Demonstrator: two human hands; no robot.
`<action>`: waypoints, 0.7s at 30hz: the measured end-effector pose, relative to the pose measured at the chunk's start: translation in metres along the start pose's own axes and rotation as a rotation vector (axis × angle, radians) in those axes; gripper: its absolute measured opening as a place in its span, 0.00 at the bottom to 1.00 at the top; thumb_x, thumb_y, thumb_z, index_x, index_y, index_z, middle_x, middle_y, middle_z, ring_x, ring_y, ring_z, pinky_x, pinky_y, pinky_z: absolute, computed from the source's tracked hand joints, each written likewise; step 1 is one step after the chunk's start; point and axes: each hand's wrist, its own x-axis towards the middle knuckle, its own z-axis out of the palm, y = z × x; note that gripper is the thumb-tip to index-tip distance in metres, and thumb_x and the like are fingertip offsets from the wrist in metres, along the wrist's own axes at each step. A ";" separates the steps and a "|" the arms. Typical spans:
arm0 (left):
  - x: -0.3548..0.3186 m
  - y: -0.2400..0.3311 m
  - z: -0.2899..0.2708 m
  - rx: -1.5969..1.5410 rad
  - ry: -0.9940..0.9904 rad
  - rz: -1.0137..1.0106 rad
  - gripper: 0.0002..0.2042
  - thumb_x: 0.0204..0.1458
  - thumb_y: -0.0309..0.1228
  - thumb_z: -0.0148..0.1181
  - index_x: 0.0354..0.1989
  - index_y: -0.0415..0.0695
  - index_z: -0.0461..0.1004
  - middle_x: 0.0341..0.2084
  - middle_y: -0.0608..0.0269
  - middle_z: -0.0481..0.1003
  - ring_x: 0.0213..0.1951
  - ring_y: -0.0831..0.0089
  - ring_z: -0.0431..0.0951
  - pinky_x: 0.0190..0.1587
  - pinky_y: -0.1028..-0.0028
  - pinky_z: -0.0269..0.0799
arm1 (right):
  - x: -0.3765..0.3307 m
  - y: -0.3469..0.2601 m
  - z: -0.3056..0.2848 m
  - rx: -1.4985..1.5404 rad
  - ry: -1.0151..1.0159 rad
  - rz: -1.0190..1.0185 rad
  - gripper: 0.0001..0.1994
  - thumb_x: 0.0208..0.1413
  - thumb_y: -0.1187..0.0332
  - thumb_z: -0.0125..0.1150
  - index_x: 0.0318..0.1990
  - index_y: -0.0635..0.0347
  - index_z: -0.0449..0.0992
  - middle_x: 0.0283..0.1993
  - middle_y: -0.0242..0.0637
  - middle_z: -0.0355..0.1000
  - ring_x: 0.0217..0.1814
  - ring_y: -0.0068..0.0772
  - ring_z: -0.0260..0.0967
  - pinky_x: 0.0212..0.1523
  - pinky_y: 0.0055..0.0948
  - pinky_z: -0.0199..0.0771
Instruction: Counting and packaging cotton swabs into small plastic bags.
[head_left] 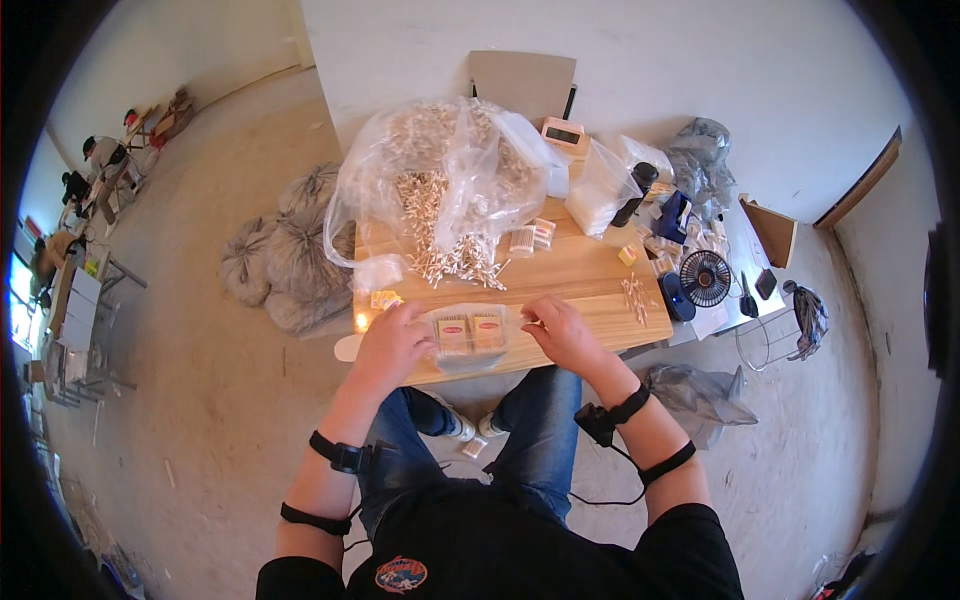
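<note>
A clear plastic bag (472,363) lies at the table's near edge with two packs of cotton swabs (454,334) side by side in it. My left hand (398,342) is at the bag's left edge, its fingers bent onto the film. On the other side, my right hand (562,332) has thumb and fingers pinched together at the bag's upper right edge; the thin film between them is hard to make out. Beyond the bag, a heap of loose cotton swabs (440,262) spills from a large clear sack (380,150).
Small yellow boxes (384,299) sit left of my left hand. Further right are more swab packs (530,238), a few loose swabs (637,299), a black bottle (636,193) and a small fan (705,279). Grey sacks (285,255) stand on the floor to the left.
</note>
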 end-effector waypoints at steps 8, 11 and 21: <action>-0.010 -0.020 0.004 -0.136 -0.287 -0.188 0.05 0.46 0.29 0.61 0.28 0.43 0.73 0.27 0.59 0.73 0.34 0.58 0.75 0.38 0.63 0.71 | 0.006 -0.001 -0.006 -0.093 -0.099 -0.073 0.05 0.50 0.72 0.60 0.34 0.62 0.74 0.32 0.44 0.71 0.38 0.50 0.68 0.39 0.42 0.70; -0.015 -0.023 0.001 -0.171 -0.320 -0.159 0.06 0.47 0.29 0.61 0.30 0.43 0.73 0.27 0.57 0.73 0.35 0.56 0.75 0.38 0.62 0.71 | 0.002 0.005 -0.007 -0.046 -0.113 -0.080 0.04 0.50 0.71 0.60 0.32 0.62 0.75 0.32 0.43 0.71 0.37 0.49 0.68 0.39 0.41 0.70; -0.028 -0.022 0.004 -0.122 -0.260 -0.253 0.10 0.46 0.30 0.63 0.34 0.43 0.71 0.28 0.54 0.73 0.35 0.55 0.74 0.38 0.61 0.71 | 0.004 -0.004 -0.005 -0.060 -0.048 -0.090 0.05 0.50 0.70 0.61 0.31 0.61 0.75 0.31 0.42 0.71 0.37 0.47 0.69 0.38 0.41 0.71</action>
